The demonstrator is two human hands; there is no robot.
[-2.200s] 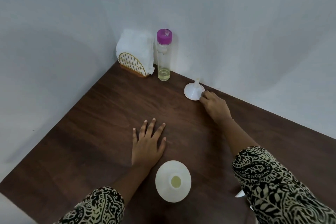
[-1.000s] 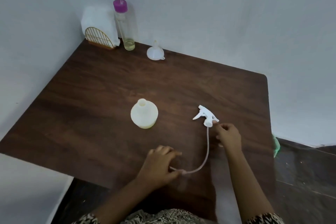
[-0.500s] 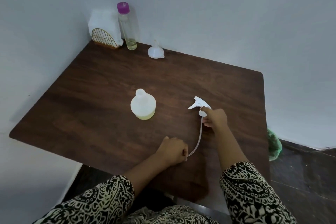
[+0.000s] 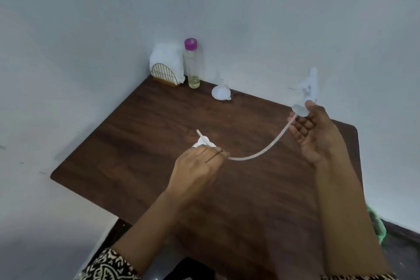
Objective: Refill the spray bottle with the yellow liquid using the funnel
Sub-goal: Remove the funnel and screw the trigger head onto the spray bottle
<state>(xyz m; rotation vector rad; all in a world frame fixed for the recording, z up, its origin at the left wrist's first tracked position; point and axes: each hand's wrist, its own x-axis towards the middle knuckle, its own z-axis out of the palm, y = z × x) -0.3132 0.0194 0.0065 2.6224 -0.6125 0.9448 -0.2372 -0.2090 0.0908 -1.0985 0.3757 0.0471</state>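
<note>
As the tube tip hovers by the neck: steer it slowly and straight, head raised so the curve does not kick aside.
Yellow liquid bottle [image 4: 193, 63]: capped, far-left corner of the tabletop [image 4: 147, 125].
Left hand [image 4: 200, 166]: knuckles up, grip pinched on the dip tube [image 4: 261, 151] near its tip.
Spray bottle [image 4: 202, 142]: mid-tabletop, mostly hidden behind that hand.
Funnel [image 4: 220, 93]: upside down, far edge, untouched.
Right hand [image 4: 316, 134]: lifted, palm facing in, grip closed on the spray head [image 4: 308, 88].

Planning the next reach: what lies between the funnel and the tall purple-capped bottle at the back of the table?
In the head view, only bare dark wood table lies between the funnel and the purple-capped bottle; nothing stands in that gap.
</note>
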